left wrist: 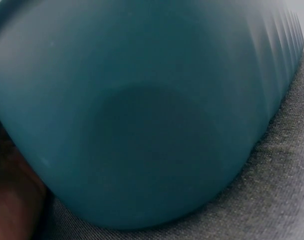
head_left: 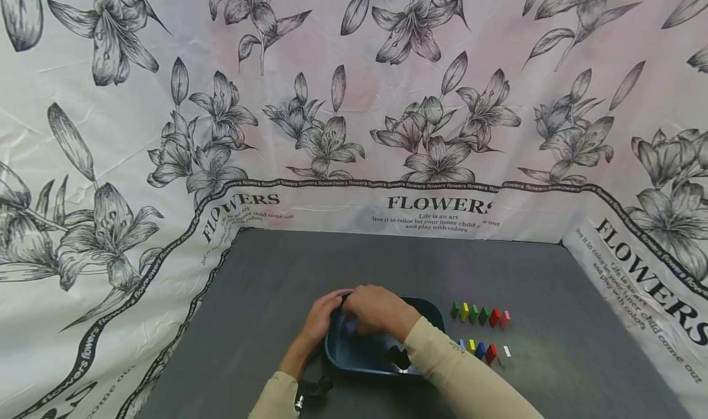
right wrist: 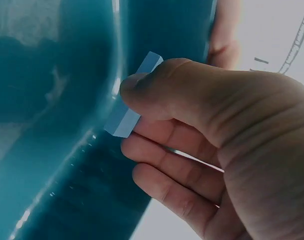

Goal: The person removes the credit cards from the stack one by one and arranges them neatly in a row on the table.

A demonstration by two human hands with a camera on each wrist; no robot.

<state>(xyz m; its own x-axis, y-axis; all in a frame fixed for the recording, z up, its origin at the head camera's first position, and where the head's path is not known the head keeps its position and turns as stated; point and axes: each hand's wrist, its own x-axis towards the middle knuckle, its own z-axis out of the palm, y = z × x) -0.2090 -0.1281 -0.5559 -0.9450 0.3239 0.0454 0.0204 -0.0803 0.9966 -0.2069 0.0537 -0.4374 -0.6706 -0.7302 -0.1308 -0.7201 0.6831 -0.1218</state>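
A dark teal plastic tub (head_left: pixel 365 354) lies on the grey table. My left hand (head_left: pixel 321 317) grips its rim at the far left corner; in the left wrist view the tub's outer wall (left wrist: pixel 156 120) fills most of the picture. Reaching inside the tub, my right hand (head_left: pixel 381 311) pinches a small light blue block (right wrist: pixel 124 121) between thumb and fingers. The block is close to the tub's inner wall, and I cannot tell whether it touches it. In the head view my right hand hides this block.
Right of the tub, a back row of upright green, yellow, red and pink blocks (head_left: pixel 483 316) stands on the table (head_left: pixel 287 265). A front row of blocks (head_left: pixel 481 349) stands nearer, partly behind my right sleeve. Flower-printed cloth (head_left: pixel 442 210) encloses the table's back and sides.
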